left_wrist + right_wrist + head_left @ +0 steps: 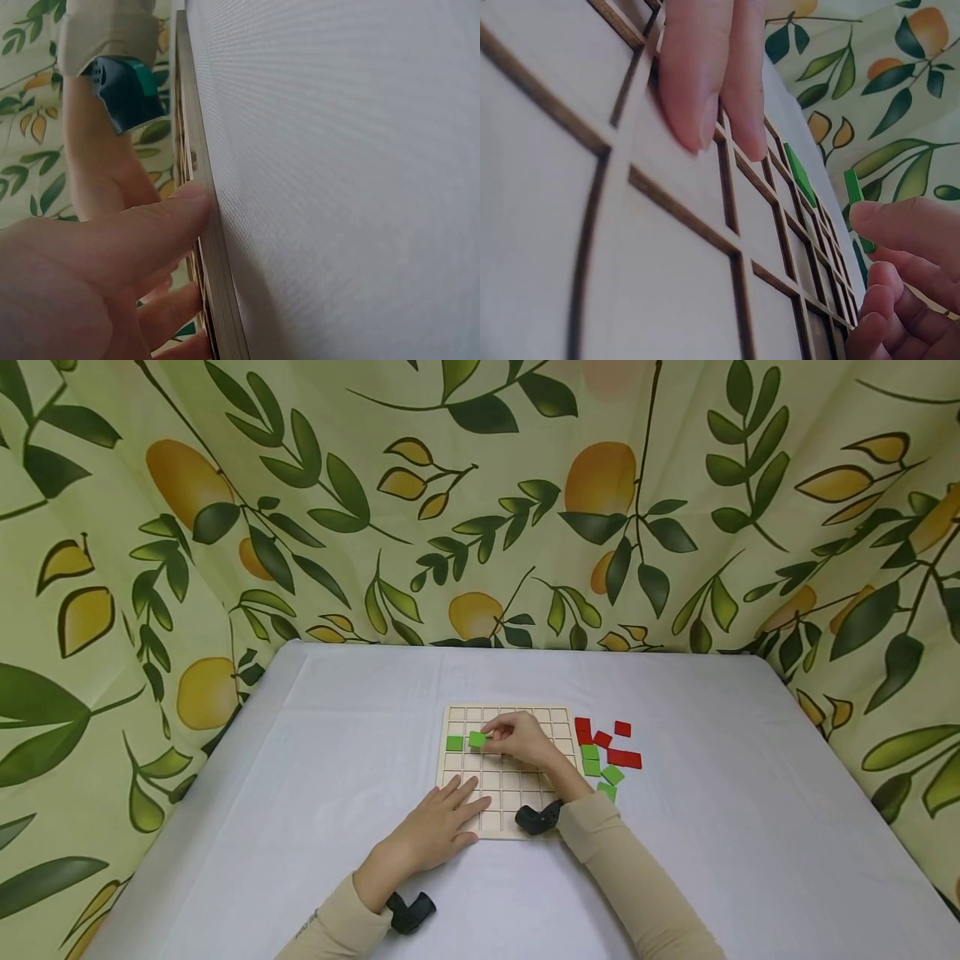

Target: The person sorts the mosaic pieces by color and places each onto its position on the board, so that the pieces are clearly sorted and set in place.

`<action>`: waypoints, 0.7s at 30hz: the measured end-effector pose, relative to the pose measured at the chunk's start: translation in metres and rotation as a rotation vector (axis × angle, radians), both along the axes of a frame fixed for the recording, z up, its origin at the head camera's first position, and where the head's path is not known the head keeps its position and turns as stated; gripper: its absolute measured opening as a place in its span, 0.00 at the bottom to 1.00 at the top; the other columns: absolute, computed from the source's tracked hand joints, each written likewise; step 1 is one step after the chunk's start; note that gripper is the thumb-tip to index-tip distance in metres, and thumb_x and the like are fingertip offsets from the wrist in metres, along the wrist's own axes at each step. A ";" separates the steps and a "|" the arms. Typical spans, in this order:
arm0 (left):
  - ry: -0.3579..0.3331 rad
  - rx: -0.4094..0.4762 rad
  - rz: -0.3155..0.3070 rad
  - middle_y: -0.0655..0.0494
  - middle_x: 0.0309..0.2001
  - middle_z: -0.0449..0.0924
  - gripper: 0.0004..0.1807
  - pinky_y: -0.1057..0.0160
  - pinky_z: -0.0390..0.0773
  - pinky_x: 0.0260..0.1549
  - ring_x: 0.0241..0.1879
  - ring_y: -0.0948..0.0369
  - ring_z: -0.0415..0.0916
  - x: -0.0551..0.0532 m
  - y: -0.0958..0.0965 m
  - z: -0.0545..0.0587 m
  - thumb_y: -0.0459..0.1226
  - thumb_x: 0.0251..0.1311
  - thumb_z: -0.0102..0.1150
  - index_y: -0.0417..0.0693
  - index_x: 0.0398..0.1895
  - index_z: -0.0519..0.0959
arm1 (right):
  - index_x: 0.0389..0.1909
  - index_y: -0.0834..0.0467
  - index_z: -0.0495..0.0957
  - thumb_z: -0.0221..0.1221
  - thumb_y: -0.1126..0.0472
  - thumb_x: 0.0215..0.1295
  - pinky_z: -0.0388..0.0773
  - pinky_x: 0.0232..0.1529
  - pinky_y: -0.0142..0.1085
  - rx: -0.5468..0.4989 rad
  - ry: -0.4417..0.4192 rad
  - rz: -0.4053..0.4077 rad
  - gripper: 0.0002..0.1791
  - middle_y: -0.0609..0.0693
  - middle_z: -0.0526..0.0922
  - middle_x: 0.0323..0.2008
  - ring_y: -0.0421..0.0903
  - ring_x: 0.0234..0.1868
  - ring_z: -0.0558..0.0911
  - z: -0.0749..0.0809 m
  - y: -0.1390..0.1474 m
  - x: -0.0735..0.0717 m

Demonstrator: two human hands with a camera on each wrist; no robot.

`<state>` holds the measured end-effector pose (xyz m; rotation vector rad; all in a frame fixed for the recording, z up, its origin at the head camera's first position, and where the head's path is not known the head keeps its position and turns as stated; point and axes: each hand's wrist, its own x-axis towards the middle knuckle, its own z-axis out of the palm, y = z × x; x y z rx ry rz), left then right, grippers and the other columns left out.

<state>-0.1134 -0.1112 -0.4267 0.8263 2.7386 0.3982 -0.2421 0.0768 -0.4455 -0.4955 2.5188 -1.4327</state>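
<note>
A light wooden grid board [491, 821] with square recesses lies on the table. My right hand [522, 739] pinches a green square tile [477, 740] between thumb and fingers over the board's upper left; in the right wrist view that tile [853, 187] shows edge-on, raised off the board. Another green tile [454, 743] sits in a recess at the board's left edge. My left hand [435, 828] rests with spread fingers on the board's lower left corner. Its thumb [169, 217] lies along the board's edge in the left wrist view.
Right of the board lie several loose red tiles [625, 758] and several loose green tiles [612, 775]. A white cloth [337, 735] covers the table. Behind it hangs a patterned curtain [480, 527]. Black wrist devices [411, 913] sit at both cuffs.
</note>
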 end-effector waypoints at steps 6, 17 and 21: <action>-0.002 0.000 0.000 0.46 0.75 0.56 0.28 0.41 0.61 0.70 0.75 0.44 0.53 0.000 -0.001 -0.001 0.44 0.67 0.52 0.52 0.70 0.66 | 0.38 0.65 0.84 0.70 0.65 0.51 0.67 0.24 0.25 0.032 0.007 -0.008 0.13 0.46 0.76 0.20 0.37 0.22 0.70 -0.002 -0.005 -0.001; 0.003 -0.001 -0.003 0.46 0.75 0.56 0.28 0.41 0.62 0.70 0.75 0.44 0.53 -0.001 0.000 -0.001 0.44 0.67 0.52 0.52 0.70 0.66 | 0.38 0.62 0.85 0.70 0.63 0.51 0.66 0.26 0.26 0.108 0.041 -0.029 0.12 0.47 0.75 0.18 0.37 0.21 0.69 -0.007 -0.010 -0.006; 0.002 -0.004 -0.004 0.46 0.75 0.57 0.28 0.41 0.62 0.70 0.75 0.44 0.53 -0.001 0.000 -0.001 0.44 0.68 0.52 0.52 0.70 0.66 | 0.38 0.62 0.85 0.71 0.62 0.51 0.66 0.27 0.27 0.129 0.042 -0.031 0.13 0.47 0.76 0.19 0.37 0.21 0.69 -0.006 -0.011 -0.006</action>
